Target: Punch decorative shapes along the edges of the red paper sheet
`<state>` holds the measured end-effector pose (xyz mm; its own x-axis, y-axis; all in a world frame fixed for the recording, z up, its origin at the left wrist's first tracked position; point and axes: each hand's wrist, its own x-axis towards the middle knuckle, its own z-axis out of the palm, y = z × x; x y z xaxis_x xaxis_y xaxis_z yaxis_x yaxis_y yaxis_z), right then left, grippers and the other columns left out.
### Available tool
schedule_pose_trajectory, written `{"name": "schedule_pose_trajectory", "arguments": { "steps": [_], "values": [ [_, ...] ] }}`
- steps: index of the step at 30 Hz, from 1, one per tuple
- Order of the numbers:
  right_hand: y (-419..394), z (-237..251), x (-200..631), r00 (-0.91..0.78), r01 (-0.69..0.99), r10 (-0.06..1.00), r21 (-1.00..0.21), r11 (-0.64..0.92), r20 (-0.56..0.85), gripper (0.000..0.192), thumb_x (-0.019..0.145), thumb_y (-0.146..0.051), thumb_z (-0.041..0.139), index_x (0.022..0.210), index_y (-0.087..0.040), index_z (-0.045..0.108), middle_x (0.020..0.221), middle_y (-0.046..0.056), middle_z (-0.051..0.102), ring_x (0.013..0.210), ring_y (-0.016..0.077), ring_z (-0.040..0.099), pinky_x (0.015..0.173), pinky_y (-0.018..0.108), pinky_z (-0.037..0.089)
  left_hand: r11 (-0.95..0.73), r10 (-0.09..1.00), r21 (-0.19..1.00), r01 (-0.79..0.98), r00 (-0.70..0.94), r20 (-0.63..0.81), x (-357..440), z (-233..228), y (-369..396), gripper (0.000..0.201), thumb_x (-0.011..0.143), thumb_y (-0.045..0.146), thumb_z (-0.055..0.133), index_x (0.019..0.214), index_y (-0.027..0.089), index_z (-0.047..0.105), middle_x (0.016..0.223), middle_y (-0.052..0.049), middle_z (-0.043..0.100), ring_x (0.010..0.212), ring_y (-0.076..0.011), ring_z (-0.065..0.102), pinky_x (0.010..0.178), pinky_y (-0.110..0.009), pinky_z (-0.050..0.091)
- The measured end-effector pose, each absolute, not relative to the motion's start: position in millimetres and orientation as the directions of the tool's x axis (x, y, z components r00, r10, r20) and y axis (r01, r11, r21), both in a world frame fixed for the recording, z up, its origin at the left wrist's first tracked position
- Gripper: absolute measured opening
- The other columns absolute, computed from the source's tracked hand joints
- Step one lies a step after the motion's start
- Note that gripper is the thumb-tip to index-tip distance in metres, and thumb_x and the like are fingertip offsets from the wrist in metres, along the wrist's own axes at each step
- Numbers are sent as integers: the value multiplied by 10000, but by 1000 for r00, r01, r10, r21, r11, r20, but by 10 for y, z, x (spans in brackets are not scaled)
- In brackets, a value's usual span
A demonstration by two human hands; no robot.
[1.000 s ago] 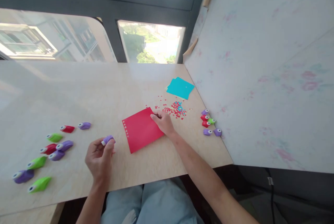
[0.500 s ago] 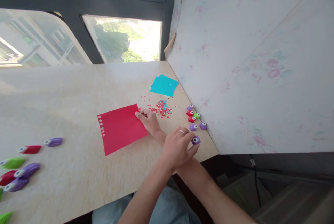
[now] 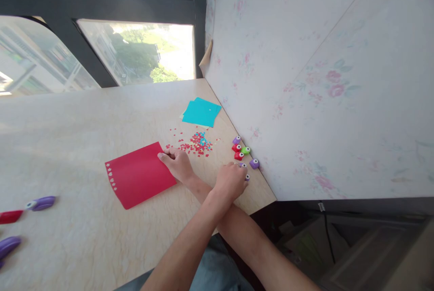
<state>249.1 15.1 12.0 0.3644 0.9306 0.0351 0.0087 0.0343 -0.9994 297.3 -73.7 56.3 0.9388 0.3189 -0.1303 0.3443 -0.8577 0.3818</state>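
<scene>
My forearms cross, the left one lying over the right. My left hand, with a ring on one finger, is at the table's right side. Its fingers are curled around a small purple craft punch, which they mostly hide. Another purple punch shows just behind the knuckles. My right hand pinches the right edge of a red paper sheet between thumb and fingers. Along the sheet's left edge runs a row of small punched shapes. The paper lies on the table, its right side partly under my fingers.
Several punches stand by the floral wall at right; more, including a purple one, lie at left. Red and blue paper cut-outs are scattered behind my right hand, with blue sheets beyond. The table edge is close at right.
The view has shifted, so the table things sit further left. My left hand has turned over the purple punch and moved closer to the other punches. My right hand still holds the red paper.
</scene>
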Motion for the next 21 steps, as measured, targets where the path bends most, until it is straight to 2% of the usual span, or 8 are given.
{"name": "schedule_pose_trajectory", "arguments": {
  "steps": [6,10,12,14,17,21],
  "values": [
    [137,138,2502,351,-73,936,-997,19,-8,318,786,-445,572,605,-191,509,552,-67,399,559,93,323,535,222,244,-805,411,420,419,904,-115,3111,504,-703,191,868,307,653,1017,186,656,968,-98,689,976,-261,649,780,-344,528],
    [139,127,2524,359,-329,926,-944,8,-118,280,711,-428,694,648,-176,586,585,-53,503,578,102,392,548,226,301,-787,421,442,431,898,-126,3211,501,-715,226,854,354,680,986,171,671,974,-111,692,979,-275,657,754,-342,531],
    [140,134,2542,331,-406,933,-914,6,-141,289,700,-451,711,691,-181,606,623,-41,565,592,115,456,577,237,362,-779,437,454,433,894,-101,3225,506,-732,258,843,390,690,969,165,675,963,-110,693,956,-275,665,733,-341,537],
    [135,151,2563,307,-473,939,-881,8,-157,299,694,-468,724,711,-195,603,655,-33,609,601,128,513,605,255,416,-784,454,460,416,891,-31,3206,506,-767,334,830,462,688,959,154,675,932,-113,693,915,-275,672,704,-343,540],
    [108,178,2594,258,-606,939,-795,-28,-229,313,627,-440,800,742,-197,641,688,-9,660,599,148,578,623,282,470,-828,438,460,321,882,175,3121,489,-847,393,861,543,612,891,156,673,823,-89,683,782,-235,671,622,-318,518],
    [63,196,2608,172,-528,953,-840,-125,-249,351,640,-471,807,808,-188,684,745,18,699,608,164,622,602,287,492,-866,412,464,185,790,454,2853,461,-908,414,951,496,468,732,189,638,659,-20,617,611,-135,598,536,-251,434]
  ]
}}
